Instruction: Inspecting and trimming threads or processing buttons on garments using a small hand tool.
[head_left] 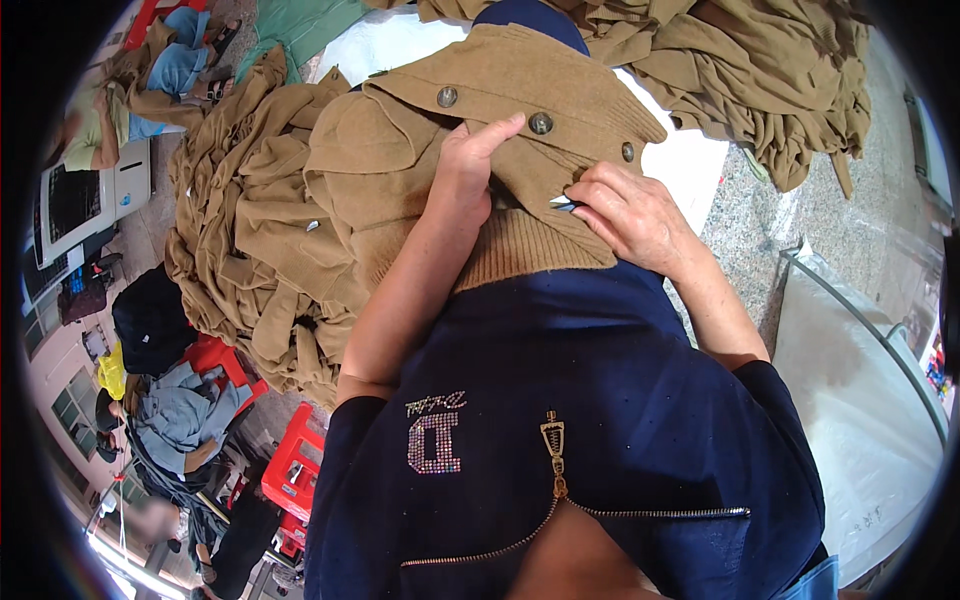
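A brown knitted cardigan (400,200) with a ribbed hem and large dark buttons (540,123) lies across my lap. My left hand (468,172) is closed on its button edge, the thumb on top beside the middle button and the fingers tucked into the knit. At the right, my right hand (625,215) is closed around thread snips (563,202). Only their short silver points and a bit of blue show past the fingers; the handle is hidden in my palm. The points are just over the cardigan's front, above the ribbed hem.
Heaps of brown knitwear (260,220) lie at the left and more knitwear (740,70) at the far right. A clear plastic-wrapped bundle (850,400) stands at the right by a dark bar. Red plastic stools (292,465) and other people (180,415) are at the left.
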